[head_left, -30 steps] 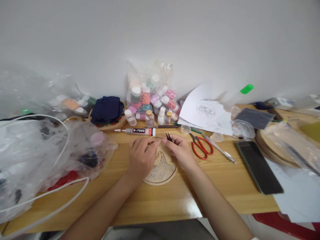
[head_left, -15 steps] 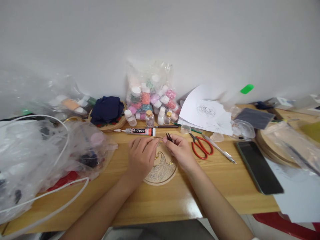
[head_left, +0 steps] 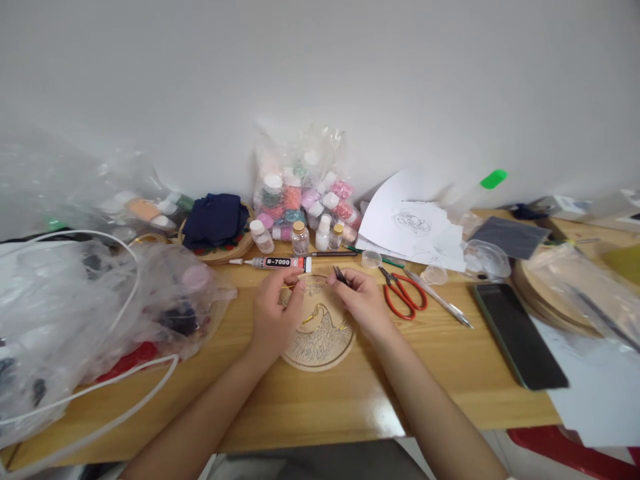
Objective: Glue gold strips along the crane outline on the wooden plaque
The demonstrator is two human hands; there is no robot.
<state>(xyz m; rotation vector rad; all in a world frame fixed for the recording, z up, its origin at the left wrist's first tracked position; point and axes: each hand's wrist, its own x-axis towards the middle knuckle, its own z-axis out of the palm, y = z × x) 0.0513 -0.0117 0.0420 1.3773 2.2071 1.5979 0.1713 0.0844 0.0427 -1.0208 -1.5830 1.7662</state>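
Note:
A round wooden disc (head_left: 320, 343) with carved line patterns and gold wire on parts of them lies on the table. Over its upper left edge is my left hand (head_left: 280, 307), thumb and fingers pinched on a thin gold wire (head_left: 290, 287). My right hand (head_left: 363, 300), at the disc's upper right, is closed around dark tweezers (head_left: 341, 275), whose tips point up and left. Whether the tweezers touch the wire cannot be made out.
Behind the disc lie a glue tube (head_left: 280, 263) and small bottles (head_left: 300, 239). Red-handled scissors (head_left: 405, 297), a pen (head_left: 445, 303) and a phone (head_left: 520, 337) are to the right. Plastic bags (head_left: 65, 313) and a white cable (head_left: 150, 393) are at the left.
My left hand has shifted left and turned, its fingers drawn into a pinch, and more of the disc's upper part shows. My right hand has barely moved.

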